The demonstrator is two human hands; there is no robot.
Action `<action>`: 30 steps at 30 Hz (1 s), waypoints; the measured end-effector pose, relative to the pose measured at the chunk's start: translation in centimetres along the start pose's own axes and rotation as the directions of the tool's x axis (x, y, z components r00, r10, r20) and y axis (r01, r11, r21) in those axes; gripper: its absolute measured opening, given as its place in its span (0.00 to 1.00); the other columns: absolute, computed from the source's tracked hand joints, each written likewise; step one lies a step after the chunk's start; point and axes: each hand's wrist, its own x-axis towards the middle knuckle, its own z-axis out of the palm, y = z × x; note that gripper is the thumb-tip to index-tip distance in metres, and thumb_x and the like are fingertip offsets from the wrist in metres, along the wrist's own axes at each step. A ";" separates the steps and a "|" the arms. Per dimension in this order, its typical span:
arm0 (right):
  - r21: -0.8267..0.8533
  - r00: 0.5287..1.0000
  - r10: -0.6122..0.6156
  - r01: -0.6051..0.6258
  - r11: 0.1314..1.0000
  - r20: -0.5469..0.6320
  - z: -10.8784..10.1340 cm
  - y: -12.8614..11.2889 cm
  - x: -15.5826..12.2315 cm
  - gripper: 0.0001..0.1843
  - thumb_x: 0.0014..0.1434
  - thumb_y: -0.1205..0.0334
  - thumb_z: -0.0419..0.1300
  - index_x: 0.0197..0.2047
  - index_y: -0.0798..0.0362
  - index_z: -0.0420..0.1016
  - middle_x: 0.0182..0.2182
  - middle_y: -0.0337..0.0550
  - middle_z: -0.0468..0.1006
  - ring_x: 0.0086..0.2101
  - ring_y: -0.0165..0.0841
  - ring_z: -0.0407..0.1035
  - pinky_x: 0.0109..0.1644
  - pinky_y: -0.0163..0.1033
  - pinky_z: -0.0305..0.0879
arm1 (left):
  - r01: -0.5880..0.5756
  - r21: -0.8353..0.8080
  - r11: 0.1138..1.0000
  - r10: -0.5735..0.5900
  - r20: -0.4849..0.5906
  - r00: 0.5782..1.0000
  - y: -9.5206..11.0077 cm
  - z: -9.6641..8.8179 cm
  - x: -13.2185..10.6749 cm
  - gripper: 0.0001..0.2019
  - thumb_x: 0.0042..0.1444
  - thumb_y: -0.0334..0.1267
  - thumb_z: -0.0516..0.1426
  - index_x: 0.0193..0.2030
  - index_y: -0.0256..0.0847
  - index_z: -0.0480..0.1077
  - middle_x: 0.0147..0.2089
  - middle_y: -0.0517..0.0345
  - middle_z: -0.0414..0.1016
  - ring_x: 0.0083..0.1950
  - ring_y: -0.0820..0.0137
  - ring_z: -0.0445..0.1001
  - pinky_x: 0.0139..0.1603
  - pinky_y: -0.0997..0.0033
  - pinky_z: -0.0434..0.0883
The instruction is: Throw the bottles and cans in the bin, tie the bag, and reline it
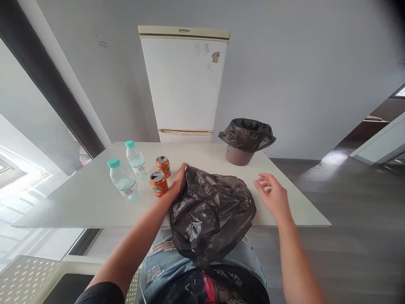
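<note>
A black plastic bag [211, 211] spreads over the table's near edge and hangs down toward my lap. My left hand [181, 178] is closed on the bag's upper left edge, close to two orange drink cans. To the right of the bag, my right hand [272, 194] is held up with fingers apart and curved, touching nothing. The front can [158, 184] and the rear can [163, 166] stand upright with their tops opened. Left of them are two clear bottles with teal caps, the nearer bottle [125, 181] and the farther bottle [136, 160].
A brown bin [238, 156] lined with a black bag [248, 134] stands at the table's far right. The white table [85, 202] ends just past my right hand. Behind it stands a white fridge [185, 84]. A perforated chair [28, 278] is at lower left.
</note>
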 end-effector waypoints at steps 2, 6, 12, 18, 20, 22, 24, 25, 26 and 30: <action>-0.103 0.943 -0.325 0.318 0.943 -0.068 1.0 -2.2 -0.4 0.19 0.71 0.49 0.59 0.59 0.48 0.77 0.55 0.54 0.79 0.54 0.46 0.74 0.61 0.55 0.71 | -0.029 0.010 1.000 0.029 0.022 0.999 -0.1 -0.1 0.1 0.06 0.55 0.44 0.58 0.35 0.45 0.68 0.31 0.60 0.72 0.37 0.65 0.70 0.41 0.67 0.70; -0.025 0.654 -0.562 0.663 0.748 0.507 5.3 -5.9 -1.6 0.23 0.77 0.52 0.50 0.71 0.39 0.68 0.71 0.42 0.68 0.70 0.41 0.61 0.75 0.55 0.59 | -0.083 0.037 0.996 0.080 0.064 0.995 -0.7 -0.4 0.6 0.08 0.52 0.41 0.59 0.39 0.46 0.68 0.30 0.63 0.71 0.34 0.66 0.70 0.38 0.69 0.69; -0.268 0.675 -0.207 0.528 0.806 0.708 9.9 -2.5 0.3 0.35 0.76 0.37 0.42 0.80 0.36 0.51 0.79 0.37 0.45 0.77 0.47 0.43 0.79 0.62 0.45 | -0.018 -0.029 0.999 0.019 0.035 0.999 -1.6 0.1 1.5 0.18 0.53 0.37 0.57 0.53 0.46 0.68 0.33 0.62 0.75 0.35 0.67 0.74 0.41 0.69 0.71; -0.438 0.792 -0.040 0.378 0.815 0.609 11.1 1.4 3.5 0.37 0.75 0.37 0.39 0.80 0.41 0.53 0.79 0.44 0.47 0.77 0.51 0.42 0.78 0.64 0.42 | -0.198 -0.058 0.978 0.200 0.025 0.979 -1.4 0.4 1.2 0.22 0.61 0.42 0.56 0.62 0.45 0.68 0.66 0.44 0.74 0.63 0.58 0.75 0.66 0.54 0.69; -0.458 0.797 -0.021 0.368 0.809 0.604 11.7 1.6 4.1 0.37 0.75 0.37 0.39 0.80 0.43 0.53 0.79 0.46 0.47 0.77 0.51 0.41 0.78 0.66 0.42 | -0.351 0.095 0.932 0.348 0.039 0.937 -0.3 0.2 0.5 0.21 0.65 0.41 0.55 0.63 0.45 0.70 0.69 0.46 0.72 0.69 0.56 0.70 0.73 0.50 0.63; -0.448 0.780 -0.038 0.397 0.801 0.625 12.4 1.5 4.5 0.38 0.75 0.37 0.39 0.80 0.44 0.53 0.79 0.47 0.48 0.77 0.52 0.41 0.78 0.67 0.40 | -0.495 0.211 0.843 0.481 0.118 0.869 1.0 0.1 -0.3 0.20 0.68 0.41 0.54 0.64 0.45 0.73 0.70 0.48 0.71 0.73 0.56 0.66 0.77 0.50 0.58; -0.423 0.760 -0.076 0.438 0.793 0.645 12.9 1.1 4.8 0.38 0.75 0.37 0.39 0.80 0.44 0.54 0.78 0.46 0.50 0.77 0.52 0.41 0.77 0.68 0.39 | -0.592 0.252 0.765 0.537 0.257 0.803 2.0 0.1 -1.1 0.20 0.69 0.40 0.53 0.64 0.46 0.73 0.70 0.49 0.71 0.74 0.56 0.65 0.78 0.50 0.57; -0.409 0.756 -0.102 0.457 0.790 0.646 13.0 1.0 4.9 0.37 0.75 0.37 0.39 0.79 0.44 0.55 0.78 0.46 0.51 0.77 0.52 0.41 0.78 0.68 0.39 | -0.618 0.260 0.742 0.529 0.340 0.778 2.3 0.1 -1.3 0.20 0.69 0.41 0.54 0.65 0.47 0.74 0.71 0.49 0.71 0.74 0.56 0.65 0.78 0.51 0.57; -0.395 0.760 -0.131 0.467 0.791 0.636 13.1 0.8 5.0 0.37 0.76 0.38 0.39 0.79 0.44 0.55 0.78 0.46 0.51 0.77 0.50 0.42 0.78 0.67 0.39 | -0.632 0.275 0.725 0.499 0.422 0.757 2.3 0.2 -1.4 0.20 0.69 0.41 0.55 0.65 0.48 0.74 0.71 0.50 0.71 0.74 0.55 0.65 0.78 0.51 0.57; -0.391 0.831 -0.194 0.435 0.811 0.522 12.1 1.0 5.9 0.35 0.77 0.42 0.34 0.78 0.46 0.58 0.78 0.44 0.53 0.77 0.43 0.45 0.79 0.59 0.41 | -0.630 0.428 0.648 0.314 0.603 0.733 0.7 0.2 -1.1 0.24 0.65 0.42 0.59 0.68 0.51 0.73 0.74 0.51 0.67 0.76 0.53 0.62 0.82 0.47 0.48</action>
